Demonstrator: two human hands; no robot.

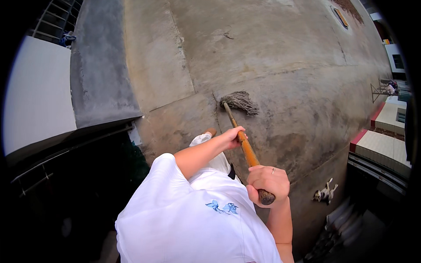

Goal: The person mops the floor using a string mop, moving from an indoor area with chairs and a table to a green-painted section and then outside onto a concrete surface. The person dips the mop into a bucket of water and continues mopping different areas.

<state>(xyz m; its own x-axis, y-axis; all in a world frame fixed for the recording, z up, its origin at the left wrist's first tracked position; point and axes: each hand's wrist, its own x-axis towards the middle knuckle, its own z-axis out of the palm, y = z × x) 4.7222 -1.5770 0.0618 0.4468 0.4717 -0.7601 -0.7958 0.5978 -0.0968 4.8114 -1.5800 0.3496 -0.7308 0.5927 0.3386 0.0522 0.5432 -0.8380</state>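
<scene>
A string mop with a wooden handle [248, 151] slants away from my body. Its grey string head [240, 102] lies on the concrete floor ahead of me, the strands fanned out to the right. My left hand [235, 136] wraps around the handle partway down. At the top end my right hand [268, 180], with a ring on one finger, is closed around the handle, and the dark rounded tip sticks out below it. Both hands grip the same handle, the right one nearer to my body.
Stained concrete floor [272, 48] with cracks and seams stretches ahead. A dog [325, 192] lies on the floor at the lower right. White wall [39, 83] and dark railings stand left. A metal rack [380, 90] and low tiled structures [381, 147] line the right side.
</scene>
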